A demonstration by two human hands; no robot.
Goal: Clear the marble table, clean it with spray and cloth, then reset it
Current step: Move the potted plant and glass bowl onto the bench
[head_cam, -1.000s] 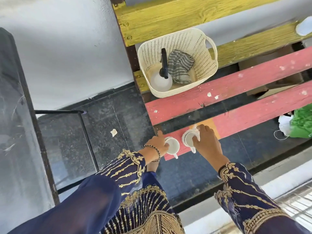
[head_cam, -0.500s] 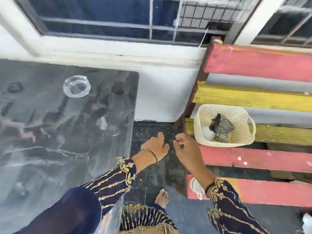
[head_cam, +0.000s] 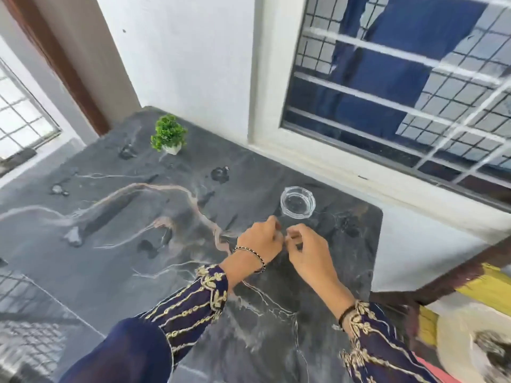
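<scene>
Ashtray: clear round glass ashtray sat on the dark grey veined marble table and looked empty.
Basket: cream plastic basket at 4 o'clock, cut off and blurry. Something dark was inside, couldn't tell what.
Hands: left hand and right hand were at the ashtray's 6 o'clock, fingers loosely curled, both empty.

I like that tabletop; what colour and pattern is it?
Dark grey marble table with pale white and pinkish veins, seen best in the head view.
</scene>
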